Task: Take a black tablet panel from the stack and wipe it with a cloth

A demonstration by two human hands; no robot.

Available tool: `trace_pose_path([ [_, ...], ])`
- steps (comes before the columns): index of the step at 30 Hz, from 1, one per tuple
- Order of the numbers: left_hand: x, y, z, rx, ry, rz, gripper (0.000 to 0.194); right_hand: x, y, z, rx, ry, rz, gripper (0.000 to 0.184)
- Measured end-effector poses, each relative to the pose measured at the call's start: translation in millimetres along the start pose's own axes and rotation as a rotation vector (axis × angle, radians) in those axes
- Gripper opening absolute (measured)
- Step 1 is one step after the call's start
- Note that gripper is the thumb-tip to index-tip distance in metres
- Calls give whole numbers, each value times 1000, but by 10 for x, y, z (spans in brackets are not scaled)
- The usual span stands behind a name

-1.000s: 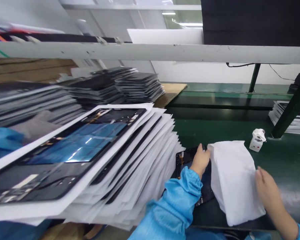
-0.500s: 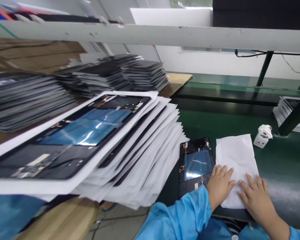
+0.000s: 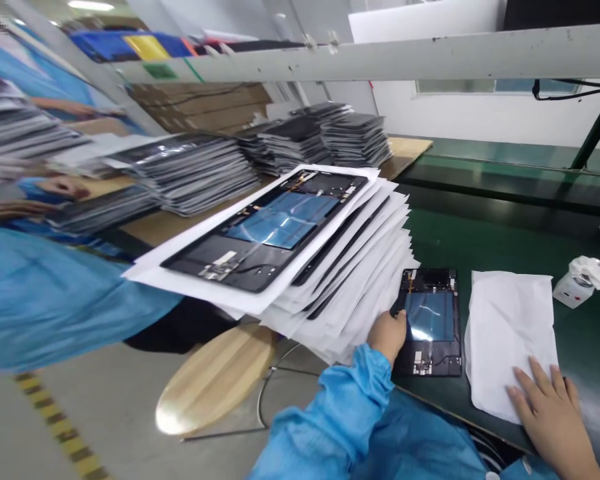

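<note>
My left hand (image 3: 390, 335) is closed on the left edge of a tablet (image 3: 434, 360) with its inner side showing. This tablet has a blue-filmed battery area and lies on the dark green bench beside the stack. My right hand (image 3: 554, 408) rests with fingers spread on the lower right part of a white paper-like sleeve (image 3: 509, 327). Whether anything lies inside the sleeve is hidden. Left of my hands stands a leaning stack of white sheets (image 3: 365, 283) with dark tablets between them; another open-backed tablet (image 3: 273, 223) lies on top.
A small white can (image 3: 575, 287) with crumpled tissue on it stands at the right. More stacks of dark panels (image 3: 195, 177) line the left bench. A co-worker in a blue sleeve (image 3: 60, 300) works there. A wooden stool (image 3: 215, 380) stands below; a shelf beam (image 3: 380, 63) crosses above.
My left hand has moved off the white sleeve to the tablet's left edge. My right hand stays on the sleeve, shifted toward its lower right. The view has turned left, showing the co-worker.
</note>
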State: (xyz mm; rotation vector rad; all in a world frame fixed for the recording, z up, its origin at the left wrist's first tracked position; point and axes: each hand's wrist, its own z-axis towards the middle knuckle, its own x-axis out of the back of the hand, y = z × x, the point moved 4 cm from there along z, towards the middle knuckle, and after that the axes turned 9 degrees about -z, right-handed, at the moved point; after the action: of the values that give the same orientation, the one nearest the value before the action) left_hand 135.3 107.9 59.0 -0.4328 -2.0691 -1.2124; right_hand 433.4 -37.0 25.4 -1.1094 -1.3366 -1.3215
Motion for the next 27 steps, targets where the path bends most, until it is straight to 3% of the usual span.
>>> trace_pose_path([
  [9, -39, -117, 176, 47, -52, 70, 46, 54, 4, 29, -50, -26, 99, 40],
  [17, 201, -596, -87, 120, -55, 127, 49, 100, -15, 36, -67, -35, 99, 39],
  [20, 241, -731, -206, 128, 1, 100, 48, 90, -5, 38, -72, -47, 104, 39],
  [23, 279, -677, -344, 134, 37, 32, 40, 80, 10, 37, -78, -58, 111, 38],
  [27, 344, -396, -559, 111, -21, -86, 35, 80, 13, 46, -83, -89, 140, 39],
])
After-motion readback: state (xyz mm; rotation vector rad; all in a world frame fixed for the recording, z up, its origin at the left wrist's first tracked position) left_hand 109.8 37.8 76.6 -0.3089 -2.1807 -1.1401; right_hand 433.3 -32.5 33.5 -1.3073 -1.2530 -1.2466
